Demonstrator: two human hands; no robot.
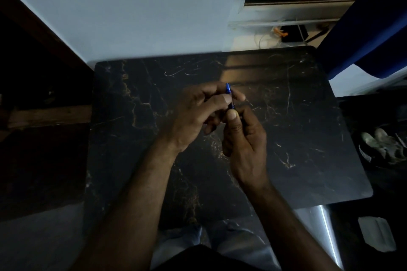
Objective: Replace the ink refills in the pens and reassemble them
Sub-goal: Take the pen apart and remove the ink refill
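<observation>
A blue pen (229,94) stands nearly upright above the middle of the black marble table (132,138), its thin tip pointing up and away from me. My left hand (198,114) pinches the pen's upper part between thumb and fingers. My right hand (244,138) grips the lower part, thumb pressed against the barrel. Most of the pen is hidden inside the two hands. I see no loose refills or other pens on the table.
The table's far edge meets a pale wall (132,17). A blue curtain (374,28) hangs at the back right. Shoes (383,145) lie on the floor to the right, and a white object (376,235) sits lower right. My knees show below the near edge.
</observation>
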